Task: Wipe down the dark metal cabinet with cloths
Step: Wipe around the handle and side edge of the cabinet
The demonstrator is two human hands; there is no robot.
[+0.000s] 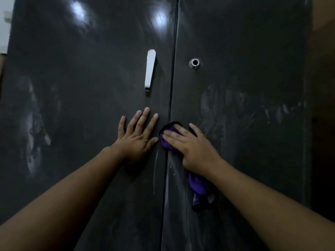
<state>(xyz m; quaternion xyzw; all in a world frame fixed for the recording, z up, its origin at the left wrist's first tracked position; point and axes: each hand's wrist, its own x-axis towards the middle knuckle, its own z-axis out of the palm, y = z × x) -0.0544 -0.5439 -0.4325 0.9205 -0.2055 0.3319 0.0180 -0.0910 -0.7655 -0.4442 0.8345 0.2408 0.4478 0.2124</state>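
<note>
Cabinet (81, 87) fills the head view: dark metal, two doors, closed, with the seam (172, 87) running top to bottom just right of centre.

Left door: a bright metal handle (150, 69) stands upright near the seam. Right door: a small round lock barrel (194, 63) sits at about the same height, just right of the seam.

Your left hand (136, 136) lies flat on the left door below the handle. The palm is against the metal and the fingers are straight and spread – it has hold of nothing. The thumb tip points toward the seam.

Your right hand (192, 149) is on the right door, just beside the seam and near the left hand; the two are not touching. Its fingers are stretched out and laid over a purple cloth (165, 140), pressing it flat to the door – not curled around it. The cloth bunches out past the fingertips at the seam, and a loose end hangs down under the wrist.

Surface: pale streaks (155, 171) run along both sides of the seam below your hands. Greyish smudges (235, 105) are on the right door to the right of your hand, and there is a mottled patch (32, 124) at the far left. Two light glares (78, 9) show high on the left door.
</note>
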